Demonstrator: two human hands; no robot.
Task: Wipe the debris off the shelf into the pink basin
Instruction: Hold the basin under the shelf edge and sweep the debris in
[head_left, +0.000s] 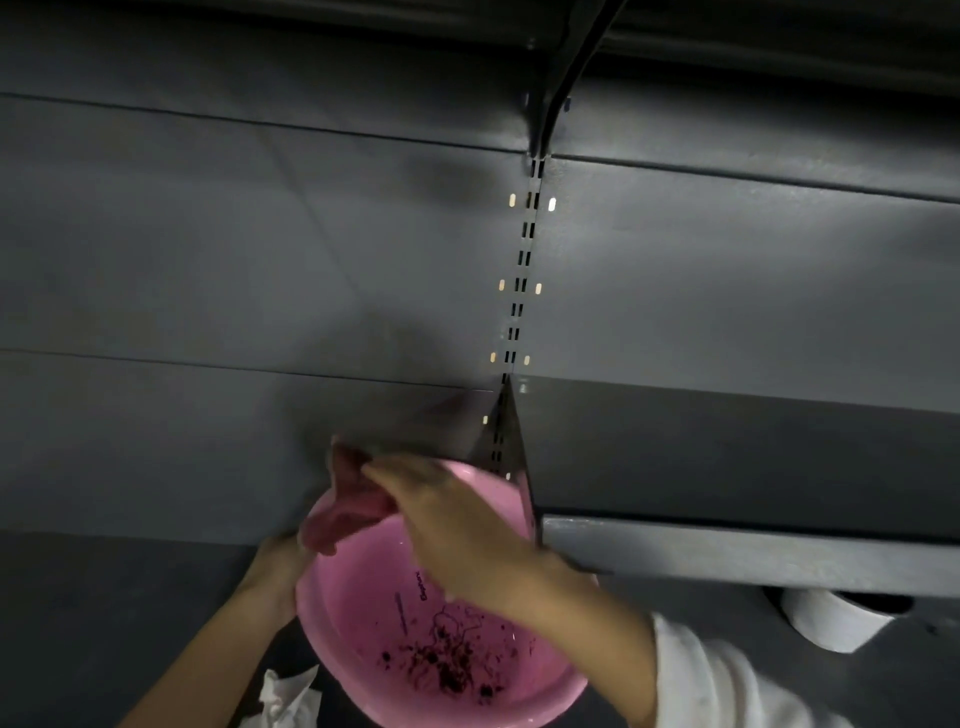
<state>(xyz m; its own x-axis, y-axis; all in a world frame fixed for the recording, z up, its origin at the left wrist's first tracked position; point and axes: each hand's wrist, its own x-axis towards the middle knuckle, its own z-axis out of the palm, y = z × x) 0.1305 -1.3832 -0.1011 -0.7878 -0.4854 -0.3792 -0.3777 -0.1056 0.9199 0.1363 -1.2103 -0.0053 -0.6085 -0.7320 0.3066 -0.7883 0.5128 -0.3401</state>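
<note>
A round pink basin (363, 597) is held up against the front of the dark grey shelf (156, 457). Dark crumbs and stringy debris (447, 665) lie in its bottom. My left hand (275, 577) grips the basin's left rim. My right hand (457, 519) reaches over the basin and holds a reddish-pink cloth (348, 499), which hangs over the far left rim at the shelf's edge. The shelf surface behind the basin is dim and partly hidden.
A slotted metal upright (519, 291) runs down the grey back panel. A neighbouring shelf (727, 551) juts out on the right, close to the basin. A white roll (831, 618) sits below it. Crumpled white paper (285, 696) lies at the bottom.
</note>
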